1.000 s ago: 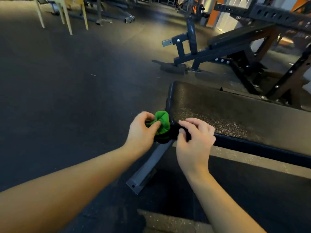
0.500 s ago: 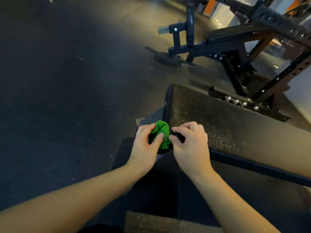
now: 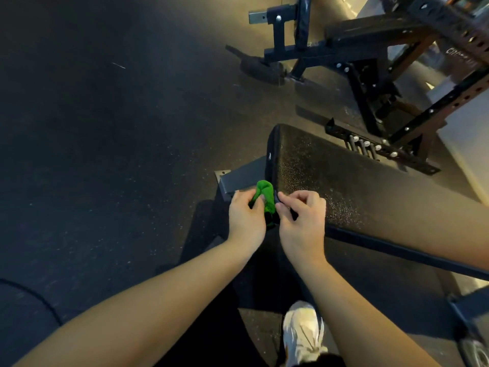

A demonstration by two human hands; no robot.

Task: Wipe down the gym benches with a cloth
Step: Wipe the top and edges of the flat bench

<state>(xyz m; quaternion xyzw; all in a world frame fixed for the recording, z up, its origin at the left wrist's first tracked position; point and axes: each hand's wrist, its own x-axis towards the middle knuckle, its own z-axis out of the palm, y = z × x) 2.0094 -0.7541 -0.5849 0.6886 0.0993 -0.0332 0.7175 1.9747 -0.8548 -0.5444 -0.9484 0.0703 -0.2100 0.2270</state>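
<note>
At the near corner of the gym bench [image 3: 357, 186], the left hand [image 3: 246, 218] holds a bunched green cloth [image 3: 266, 193], thumb and curled fingers closed round it, the wad touching the end edge of the black pad. The right hand [image 3: 301, 221] sits just beside it on the pad's corner, fingers curled and thumb meeting forefinger in a pinch on something dark. This looks like a darker fold of the same cloth, though the dim light makes it hard to separate from the pad's edge. The bench's grey steel foot [image 3: 243, 176] juts out under the cloth onto the dark speckled floor [image 3: 105, 154]. A white shoe [image 3: 303, 332] shows below the forearms, and another bench frame [image 3: 357, 46] stands well apart beyond.
</note>
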